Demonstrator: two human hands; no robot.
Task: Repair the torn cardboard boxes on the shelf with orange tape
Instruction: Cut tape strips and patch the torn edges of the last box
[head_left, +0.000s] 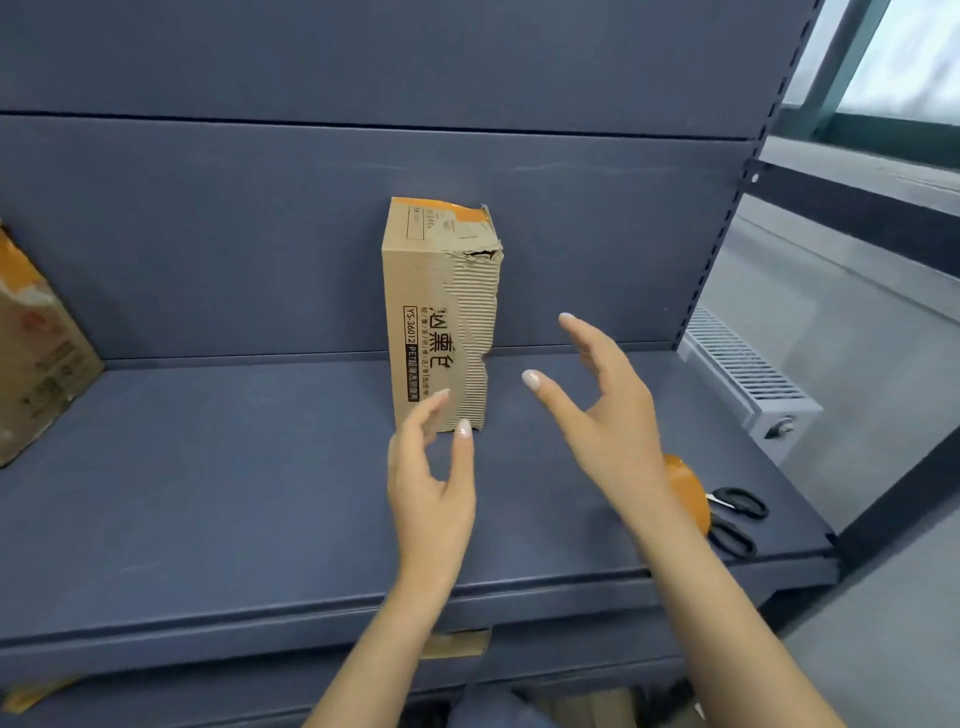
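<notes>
Tall cardboard box (439, 312) is standing upright on the blue shelf (208, 467), near the back panel (260, 234), roughly centre. Its top flaps are lying closed, so the contents are not showing. Outer paper is peeling off its right front side, exposing corrugated ribbing; the upper right corner is crushed and torn open. Orange patches are showing on its top face.

Left hand (431, 488) is hovering in front of the box's lower edge, fingers spread and relaxed, holding nothing; whether the fingertips are touching the cardboard cannot be told. Right hand (602, 410) is hovering to the right of the box, apart from it, fingers extended and splayed wide, gripping nothing.

Orange tape roll (688, 491) is lying on the shelf near the right front edge, partly hidden behind the right forearm. Black-handled scissors (737, 517) are lying just beside it, further right.

A second cardboard box (36, 358) with orange patches is leaning at the far left of the shelf, cut off by the frame; its contents are not showing.
</notes>
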